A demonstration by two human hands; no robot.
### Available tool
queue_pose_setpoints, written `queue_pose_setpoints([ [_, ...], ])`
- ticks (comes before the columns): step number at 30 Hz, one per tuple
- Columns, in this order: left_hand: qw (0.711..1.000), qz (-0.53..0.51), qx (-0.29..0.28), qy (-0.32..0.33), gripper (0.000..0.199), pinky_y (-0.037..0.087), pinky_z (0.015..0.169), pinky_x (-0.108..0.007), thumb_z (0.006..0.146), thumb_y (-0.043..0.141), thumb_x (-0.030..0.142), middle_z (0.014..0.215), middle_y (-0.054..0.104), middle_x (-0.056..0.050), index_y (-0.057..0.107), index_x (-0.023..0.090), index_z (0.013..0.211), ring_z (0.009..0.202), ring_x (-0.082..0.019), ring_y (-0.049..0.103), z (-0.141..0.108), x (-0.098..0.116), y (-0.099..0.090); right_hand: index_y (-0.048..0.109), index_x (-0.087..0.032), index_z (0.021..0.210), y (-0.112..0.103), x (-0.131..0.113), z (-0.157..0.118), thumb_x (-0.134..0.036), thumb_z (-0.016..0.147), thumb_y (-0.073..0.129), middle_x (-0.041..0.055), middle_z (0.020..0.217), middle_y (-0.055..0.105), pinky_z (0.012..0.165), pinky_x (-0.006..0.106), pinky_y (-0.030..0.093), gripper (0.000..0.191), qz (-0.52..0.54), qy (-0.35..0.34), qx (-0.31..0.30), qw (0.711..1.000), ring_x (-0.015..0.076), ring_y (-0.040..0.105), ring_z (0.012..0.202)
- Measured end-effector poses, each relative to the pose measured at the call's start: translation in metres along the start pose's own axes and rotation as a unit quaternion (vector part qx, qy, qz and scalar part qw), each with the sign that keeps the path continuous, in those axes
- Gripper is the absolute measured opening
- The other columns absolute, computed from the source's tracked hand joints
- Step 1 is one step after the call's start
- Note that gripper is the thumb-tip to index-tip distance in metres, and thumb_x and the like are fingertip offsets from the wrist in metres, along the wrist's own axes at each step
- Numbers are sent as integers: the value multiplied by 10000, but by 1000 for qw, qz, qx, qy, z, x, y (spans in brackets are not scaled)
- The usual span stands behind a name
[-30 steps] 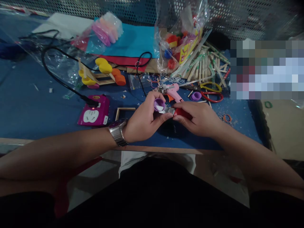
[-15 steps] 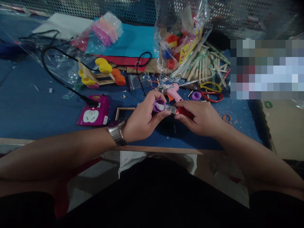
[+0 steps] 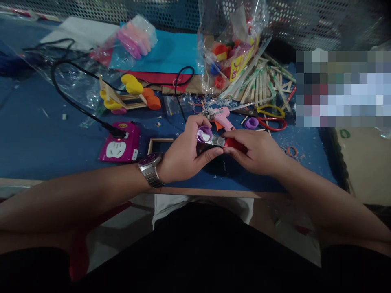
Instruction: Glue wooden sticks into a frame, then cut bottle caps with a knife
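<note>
Over the blue table, my left hand [image 3: 185, 156] grips a purple ring-shaped piece [image 3: 204, 134], with something pale inside it. My right hand [image 3: 256, 151] is closed on a red-handled tool [image 3: 234, 144]; its metal end [image 3: 217, 141] touches or overlaps the right side of the purple piece. The two thumbs nearly meet below the metal. Just behind my hands lies a pink glue gun [image 3: 224, 116]. Another purple ring [image 3: 252, 123] rests to its right, beside scissors [image 3: 271, 124] with a red and a yellow handle.
A magenta power socket [image 3: 119, 142] with a black cable stands at the left. Behind it is a stick frame [image 3: 131, 101] with yellow and orange rolls. A wooden rectangle [image 3: 161, 140] lies by my left wrist. Wooden sticks [image 3: 259, 83] and a clear bag [image 3: 230, 53] are farther back.
The metal end of the tool has moved left, further over the purple piece, and more of it shows. My left thumb has shifted slightly right.
</note>
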State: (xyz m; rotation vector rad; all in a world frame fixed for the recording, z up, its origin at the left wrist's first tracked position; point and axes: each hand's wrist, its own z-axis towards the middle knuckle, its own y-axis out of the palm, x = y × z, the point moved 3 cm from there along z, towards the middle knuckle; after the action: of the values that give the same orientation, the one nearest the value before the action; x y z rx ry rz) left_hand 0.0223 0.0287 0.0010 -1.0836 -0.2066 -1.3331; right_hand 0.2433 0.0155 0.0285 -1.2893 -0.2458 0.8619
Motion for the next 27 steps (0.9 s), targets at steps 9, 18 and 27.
queue_pose_setpoints([
  [9,1000,-21,-7,-10,391,500,720,-341,1047,661,556,1021,593,-39,490,221,1157,800,-156,582,5,3,-4,741,-143,1265,2,-3,0,-597,1103,523,138,1089,851,778,357,592,529,8,-7,8,1000,282,823,968],
  [18,1000,-16,-10,-19,513,468,656,-329,974,680,698,950,600,-18,511,233,1107,736,-152,564,5,4,-6,740,-165,1269,-1,-2,-1,-617,1097,522,124,1094,852,786,349,589,530,15,-5,8,1000,265,817,958],
  [27,999,-34,-14,-9,406,449,632,-307,1022,692,585,903,568,0,504,229,1076,706,-134,537,5,7,-7,741,-147,1258,-1,-2,-1,-613,1100,527,124,1060,849,771,345,579,537,13,-20,13,1000,266,816,947],
])
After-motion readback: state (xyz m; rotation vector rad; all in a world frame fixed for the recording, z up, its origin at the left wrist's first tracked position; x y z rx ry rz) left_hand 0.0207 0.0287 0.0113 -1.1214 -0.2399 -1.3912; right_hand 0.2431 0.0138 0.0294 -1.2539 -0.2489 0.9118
